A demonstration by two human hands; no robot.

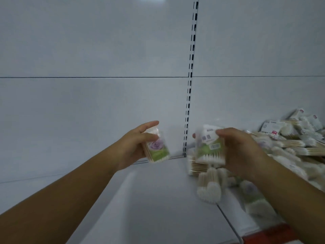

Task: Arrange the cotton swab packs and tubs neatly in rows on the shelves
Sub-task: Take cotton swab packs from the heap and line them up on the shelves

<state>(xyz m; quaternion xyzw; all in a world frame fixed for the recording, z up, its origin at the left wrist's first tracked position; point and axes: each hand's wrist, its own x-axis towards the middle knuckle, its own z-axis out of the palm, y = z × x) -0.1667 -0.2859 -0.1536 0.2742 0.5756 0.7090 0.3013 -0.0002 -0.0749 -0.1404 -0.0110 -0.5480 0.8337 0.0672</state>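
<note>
My left hand (135, 145) grips a clear cotton swab pack (158, 148) with a purple rose and green label, held above the bare left shelf (149, 199). My right hand (241, 150) grips another swab pack (209, 147) with a white and green label, just right of the slotted upright. Below it lie loose swab packs (209, 185) at the edge of a large jumbled pile (292, 147) that covers the right shelf. Both held packs are blurred.
A white back panel (88, 50) rises behind both shelves, split by a slotted metal upright (190, 76). A red price strip (267, 233) runs along the right shelf's front edge. A seam separates the two shelf boards.
</note>
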